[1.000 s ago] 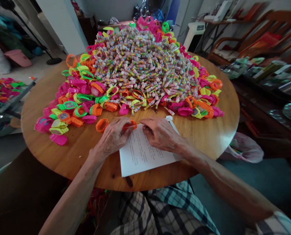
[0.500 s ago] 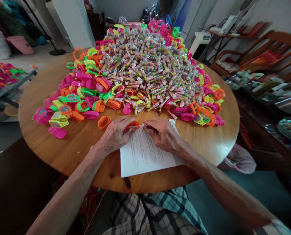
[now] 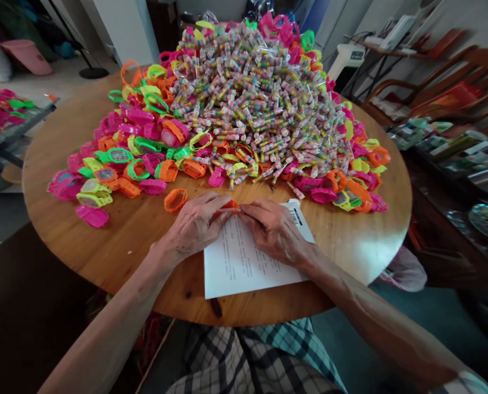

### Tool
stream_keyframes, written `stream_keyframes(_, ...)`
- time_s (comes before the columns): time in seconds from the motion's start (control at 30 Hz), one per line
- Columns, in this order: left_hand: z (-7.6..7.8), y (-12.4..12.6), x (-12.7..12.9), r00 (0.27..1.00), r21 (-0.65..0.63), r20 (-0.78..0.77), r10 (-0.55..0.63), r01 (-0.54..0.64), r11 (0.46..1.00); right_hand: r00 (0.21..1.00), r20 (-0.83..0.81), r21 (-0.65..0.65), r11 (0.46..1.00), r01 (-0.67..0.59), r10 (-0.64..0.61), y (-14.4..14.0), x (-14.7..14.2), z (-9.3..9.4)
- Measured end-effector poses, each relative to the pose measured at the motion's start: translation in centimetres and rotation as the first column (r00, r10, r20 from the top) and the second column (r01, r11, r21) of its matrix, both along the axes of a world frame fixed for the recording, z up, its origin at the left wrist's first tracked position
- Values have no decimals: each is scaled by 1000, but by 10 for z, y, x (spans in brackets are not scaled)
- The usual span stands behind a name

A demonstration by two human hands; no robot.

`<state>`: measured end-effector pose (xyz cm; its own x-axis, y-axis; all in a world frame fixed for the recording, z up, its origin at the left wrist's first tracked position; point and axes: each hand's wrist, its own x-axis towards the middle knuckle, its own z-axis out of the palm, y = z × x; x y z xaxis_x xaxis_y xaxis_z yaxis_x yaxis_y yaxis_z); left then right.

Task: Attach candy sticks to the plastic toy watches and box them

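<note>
The table (image 3: pixel 350 241) is round and made of smooth, shiny brown wood. A big heap of candy rolls (image 3: pixel 252 93) sits in the middle. The rolls are thin little sticks in clear, crinkly wrap with dots of many colors. Around the heap lie toy watches (image 3: pixel 121 164) of bright plastic: pink, green, yellow and orange. Their bands curl into rings. One orange ring (image 3: pixel 175 200) lies alone on the wood, just left of the hands.

A flat white paper (image 3: pixel 244 262) with small print lies at the near edge of the table.

The orange watch (image 3: pixel 226 207) is small and made of smooth plastic. Only a thin strip of it shows between the fingers. It is over the top edge of the paper, just in front of the heap.

The left hand (image 3: pixel 195 224) rests low on the table, fingers curled, pinching the orange watch at its left end. The right hand (image 3: pixel 274 227) lies on the paper, knuckles up, fingers bent and pressed close, their tips meeting the watch from the right. Both bare arms reach in from the near edge and slant toward each other.
</note>
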<state>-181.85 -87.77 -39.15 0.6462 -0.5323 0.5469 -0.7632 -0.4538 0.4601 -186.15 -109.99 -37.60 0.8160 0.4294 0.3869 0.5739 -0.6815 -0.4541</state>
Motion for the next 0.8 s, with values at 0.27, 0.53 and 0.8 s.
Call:
stream_keyframes(0.27, 7, 0, -3, 999, 43, -43, 22, -21, 999, 999, 20, -288, 957, 47, -43, 8, -2, 10)
stream_keyframes(0.53, 7, 0, -4, 1000, 54, -28, 6, -5, 999, 992, 91, -640, 768, -5, 82, 13, -6, 20)
stream_keyframes(0.8, 16, 0, -3, 997, 113, -71, -12, 20, 993, 994, 24, -703, 709, -57, 104, 21, -4, 28)
